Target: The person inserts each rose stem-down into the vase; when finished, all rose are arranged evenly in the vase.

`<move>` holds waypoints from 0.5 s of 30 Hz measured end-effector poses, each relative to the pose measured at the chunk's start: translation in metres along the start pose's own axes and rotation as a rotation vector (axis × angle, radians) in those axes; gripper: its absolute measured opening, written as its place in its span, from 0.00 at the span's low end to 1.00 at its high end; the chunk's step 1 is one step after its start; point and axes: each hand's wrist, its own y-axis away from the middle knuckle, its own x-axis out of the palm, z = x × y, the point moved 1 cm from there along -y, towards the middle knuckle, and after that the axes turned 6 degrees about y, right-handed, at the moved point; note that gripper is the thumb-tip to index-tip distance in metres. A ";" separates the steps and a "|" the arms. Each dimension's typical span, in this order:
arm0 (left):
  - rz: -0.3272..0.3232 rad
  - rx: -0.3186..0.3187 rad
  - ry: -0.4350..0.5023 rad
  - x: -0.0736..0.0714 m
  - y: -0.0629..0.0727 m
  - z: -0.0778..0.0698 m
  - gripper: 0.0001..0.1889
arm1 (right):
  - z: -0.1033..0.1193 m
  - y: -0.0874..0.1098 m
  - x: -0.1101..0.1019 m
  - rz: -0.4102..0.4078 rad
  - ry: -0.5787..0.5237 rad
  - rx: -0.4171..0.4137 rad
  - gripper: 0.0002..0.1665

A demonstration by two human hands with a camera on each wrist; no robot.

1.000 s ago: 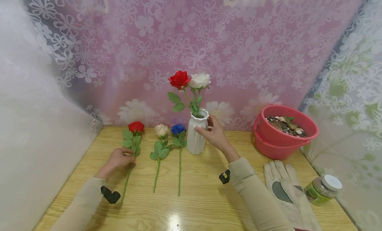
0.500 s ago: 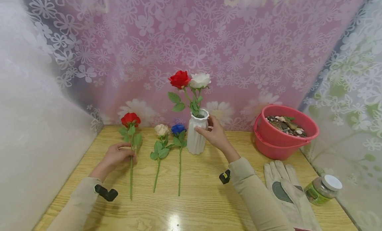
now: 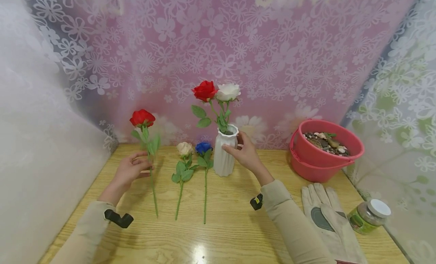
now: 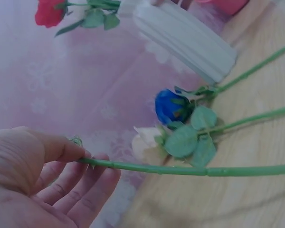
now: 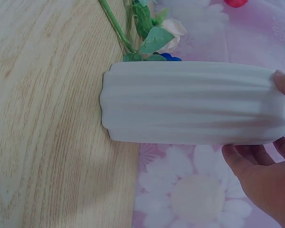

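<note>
My left hand (image 3: 131,168) pinches the green stem of a red rose (image 3: 142,118) between thumb and fingers. The rose stands nearly upright, its bloom above the table's back edge, and its bare stem (image 4: 180,170) crosses the left wrist view. With thumb and fingers, my right hand (image 3: 246,151) grips the upper part of a white fluted vase (image 3: 223,158), which stands on the table. Another red rose (image 3: 204,91) and a white rose (image 3: 228,92) rise from its mouth. Between the hands lie a cream rose (image 3: 184,149) and a blue rose (image 3: 203,148), stems toward me.
Two stacked pink buckets (image 3: 327,150), the upper one filled with pebbles, stand at the back right. In front of them lie pale work gloves (image 3: 328,222) and a white-lidded jar (image 3: 369,216). A flowered curtain (image 3: 163,59) hangs behind the wooden table (image 3: 170,241).
My left hand has lifted the red rose from the table and tilted it upright, its bloom rising and shifting slightly left. The right hand and vase have stayed in place.
</note>
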 end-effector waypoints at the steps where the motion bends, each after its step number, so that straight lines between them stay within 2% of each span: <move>1: -0.002 0.012 0.005 0.001 0.000 -0.003 0.34 | 0.000 0.000 0.000 0.000 -0.003 -0.002 0.48; 9: -0.047 0.091 0.023 0.011 0.003 -0.023 0.33 | -0.001 0.000 -0.001 -0.001 -0.003 -0.004 0.48; 15: -0.052 0.129 0.107 0.017 0.003 -0.032 0.28 | 0.001 0.001 0.000 0.000 0.004 0.004 0.48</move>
